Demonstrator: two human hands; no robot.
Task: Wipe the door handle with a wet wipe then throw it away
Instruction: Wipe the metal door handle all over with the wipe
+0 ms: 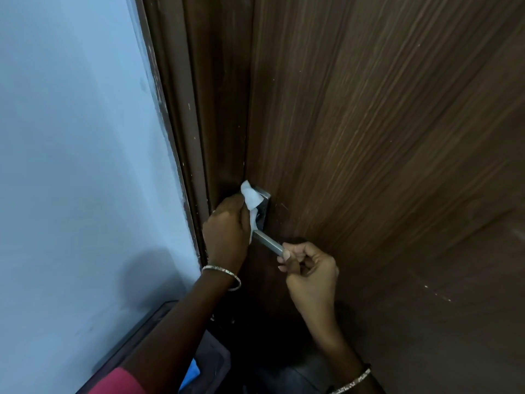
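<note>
A silver lever door handle (268,243) sticks out from the dark brown wooden door (383,137), with its metal back plate (264,203) above it. My left hand (225,228) holds a white wet wipe (251,199) pressed against the plate and the inner part of the lever. My right hand (308,268) grips the lever's free end between thumb and fingers. Each wrist wears a thin silver bangle.
The brown door frame (196,137) runs along the door's left edge, beside a pale blue wall (79,166). Low down, near the floor, sits a dark bin-like container (210,362) with something blue in it.
</note>
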